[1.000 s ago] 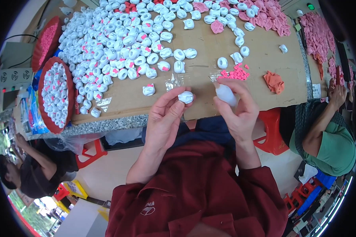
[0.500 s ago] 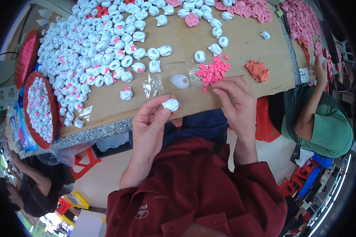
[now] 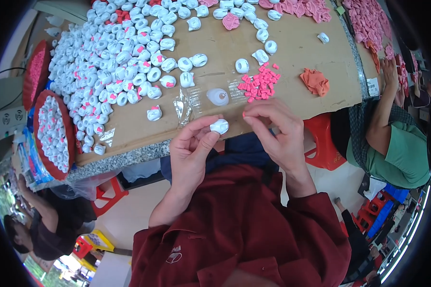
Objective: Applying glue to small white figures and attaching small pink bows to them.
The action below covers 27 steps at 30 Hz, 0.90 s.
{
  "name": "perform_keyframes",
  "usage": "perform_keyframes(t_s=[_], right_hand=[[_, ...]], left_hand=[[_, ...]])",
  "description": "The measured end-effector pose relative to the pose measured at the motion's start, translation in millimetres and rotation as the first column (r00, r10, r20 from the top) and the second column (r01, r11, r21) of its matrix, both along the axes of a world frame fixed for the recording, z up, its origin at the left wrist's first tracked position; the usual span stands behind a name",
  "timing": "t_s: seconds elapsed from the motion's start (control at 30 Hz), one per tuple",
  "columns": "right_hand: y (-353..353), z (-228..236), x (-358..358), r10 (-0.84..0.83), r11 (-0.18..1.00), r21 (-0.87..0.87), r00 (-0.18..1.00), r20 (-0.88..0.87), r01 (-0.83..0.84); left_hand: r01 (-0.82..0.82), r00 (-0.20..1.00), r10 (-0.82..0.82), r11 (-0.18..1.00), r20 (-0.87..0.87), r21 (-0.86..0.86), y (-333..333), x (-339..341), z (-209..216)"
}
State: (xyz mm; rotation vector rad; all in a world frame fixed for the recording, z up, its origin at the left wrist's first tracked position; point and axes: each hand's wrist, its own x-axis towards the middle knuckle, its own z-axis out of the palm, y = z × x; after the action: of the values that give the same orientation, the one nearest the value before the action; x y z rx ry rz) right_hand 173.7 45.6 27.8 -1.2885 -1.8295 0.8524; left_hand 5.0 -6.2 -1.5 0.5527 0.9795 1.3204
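Note:
My left hand [image 3: 190, 146] pinches a small white cat-head-shaped piece [image 3: 219, 126] between thumb and fingertips, just over the table's near edge. To its right, my right hand [image 3: 278, 131] is closed in a pinch on a tiny pink bow-like piece [image 3: 244, 114], held a short way from the white one. Beyond my right hand lies a small heap of similar pink pieces [image 3: 256, 86]. Left of that heap sits a translucent drop-shaped blob or dish [image 3: 218, 97], fixed near strips of clear tape. One white piece with a pink bow [image 3: 154, 113] rests beyond my left hand.
A large pile of white pieces [image 3: 124, 57], some with pink bows, covers the table's left side. Red bowls [image 3: 70, 138] stand at the left edge. A crumpled orange lump [image 3: 315, 82] lies right. A co-worker in green [image 3: 407, 153] sits at right, by a red stool [image 3: 323, 143].
My right hand has drawn back from the pink heap toward the left hand, now with a pink piece in its fingertips. My left hand with the white piece has shifted slightly right.

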Motion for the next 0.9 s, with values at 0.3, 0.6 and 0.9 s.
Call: perform_keyframes(t_s=[0.3,0.6,0.9], right_hand=[[-8,8,-7,0.012,0.914,-0.379,0.944,-0.329,-0.144],[-5,-7,-7,0.073,0.982,-0.152,0.972,-0.223,-0.109],[-13,-18,-19,0.043,0.999,-0.019,0.974,-0.221,-0.049]], left_hand=[[0.034,0.991,-0.025,0.997,-0.129,0.07,1,6,0],[0.051,0.99,-0.036,0.992,-0.136,0.114,1,9,1],[0.054,0.952,0.006,0.98,-0.304,0.19,-1,-1,-2]])
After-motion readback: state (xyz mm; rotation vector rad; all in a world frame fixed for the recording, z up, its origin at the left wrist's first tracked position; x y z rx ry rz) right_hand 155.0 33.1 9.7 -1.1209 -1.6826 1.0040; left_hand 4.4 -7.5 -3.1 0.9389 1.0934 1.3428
